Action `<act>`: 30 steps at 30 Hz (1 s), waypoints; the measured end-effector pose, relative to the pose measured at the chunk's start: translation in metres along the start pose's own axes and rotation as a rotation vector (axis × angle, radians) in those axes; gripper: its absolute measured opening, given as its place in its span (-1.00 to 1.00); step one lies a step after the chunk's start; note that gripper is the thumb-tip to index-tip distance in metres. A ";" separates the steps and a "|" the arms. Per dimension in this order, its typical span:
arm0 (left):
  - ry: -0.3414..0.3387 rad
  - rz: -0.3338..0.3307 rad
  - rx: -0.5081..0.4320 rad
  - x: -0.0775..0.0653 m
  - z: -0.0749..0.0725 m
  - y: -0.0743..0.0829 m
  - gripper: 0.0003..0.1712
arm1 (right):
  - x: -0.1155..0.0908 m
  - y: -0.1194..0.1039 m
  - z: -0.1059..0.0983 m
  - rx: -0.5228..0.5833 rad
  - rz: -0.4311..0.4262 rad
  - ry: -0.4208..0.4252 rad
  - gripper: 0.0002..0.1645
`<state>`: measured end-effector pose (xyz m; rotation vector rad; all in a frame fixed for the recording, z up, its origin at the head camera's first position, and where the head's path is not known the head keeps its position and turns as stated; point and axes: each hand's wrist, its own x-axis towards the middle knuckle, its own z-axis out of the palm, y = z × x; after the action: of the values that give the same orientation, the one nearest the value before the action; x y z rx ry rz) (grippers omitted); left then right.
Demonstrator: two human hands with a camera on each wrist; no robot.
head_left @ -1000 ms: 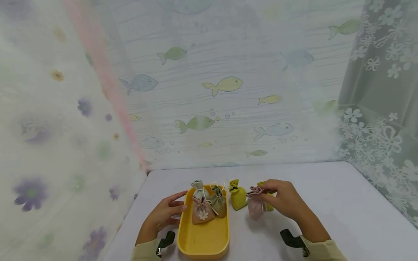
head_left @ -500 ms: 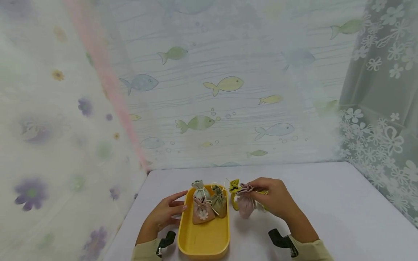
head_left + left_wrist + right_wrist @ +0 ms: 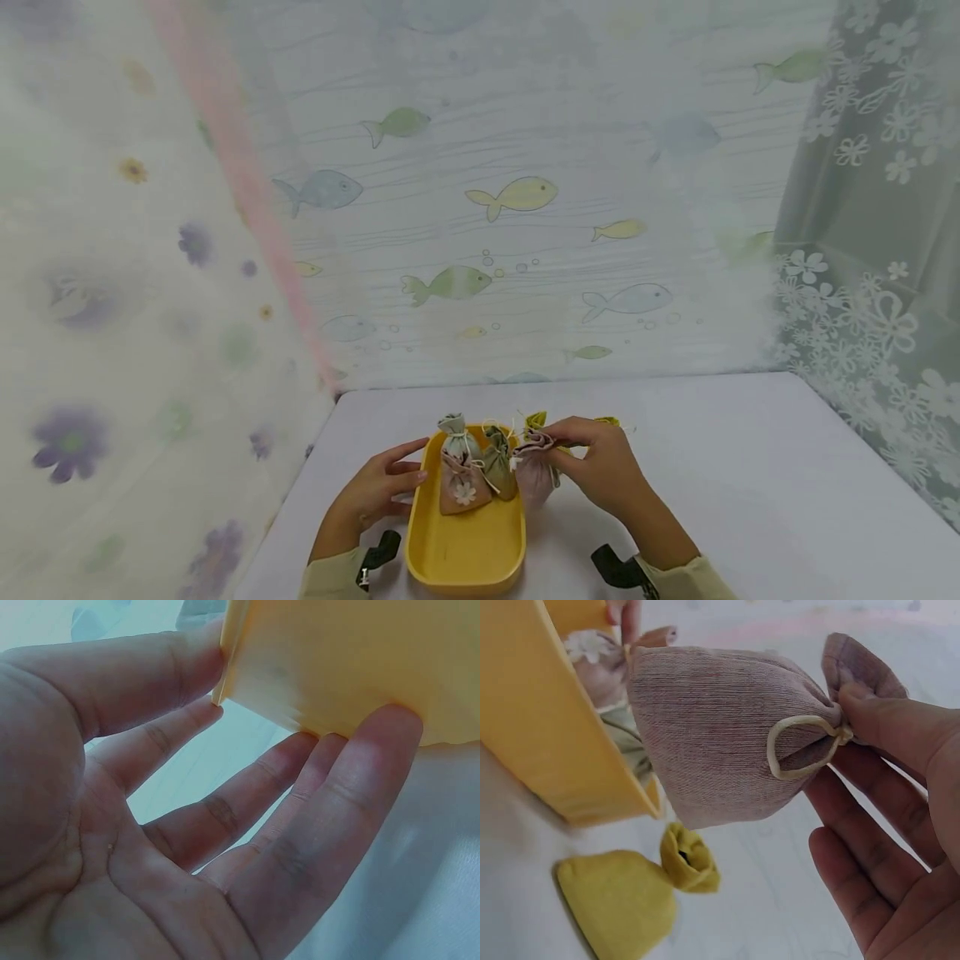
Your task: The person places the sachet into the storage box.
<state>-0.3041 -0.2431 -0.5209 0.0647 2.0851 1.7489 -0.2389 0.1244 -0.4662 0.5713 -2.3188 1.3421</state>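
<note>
My right hand (image 3: pixel 603 467) pinches a mauve drawstring pouch (image 3: pixel 534 479) by its gathered neck, beside the right rim of a yellow tray (image 3: pixel 468 554). In the right wrist view, the pouch (image 3: pixel 712 735) hangs between thumb and fingers, its cream cord looped at the neck. My left hand (image 3: pixel 378 492) rests against the tray's left side; in the left wrist view its fingertips (image 3: pixel 386 731) touch the outer wall, fingers spread and nearly straight. At the tray's far end sit a pale grey pouch (image 3: pixel 457 432), a brown pouch with a white flower (image 3: pixel 455 487) and an olive pouch (image 3: pixel 498 467).
A yellow-green pouch (image 3: pixel 619 900) lies on the white table (image 3: pixel 750 467) just right of the tray. Another yellow one (image 3: pixel 607 421) shows partly behind my right hand. A fish-print curtain (image 3: pixel 525 292) hangs behind the table.
My right hand has carried the mauve pouch leftward, from among the yellow pouches to the tray's right rim. The left hand and tray stay put.
</note>
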 end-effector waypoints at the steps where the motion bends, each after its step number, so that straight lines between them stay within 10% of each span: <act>1: 0.000 -0.003 -0.002 0.000 0.000 -0.001 -0.13 | -0.001 0.000 0.002 0.000 0.011 0.003 -0.67; 30: 0.006 -0.007 -0.008 0.001 -0.001 0.000 -0.11 | -0.009 0.002 0.051 0.089 0.055 -0.020 -0.67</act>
<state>-0.3051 -0.2442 -0.5212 0.0496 2.0802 1.7546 -0.2389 0.0815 -0.4962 0.5550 -2.3157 1.4774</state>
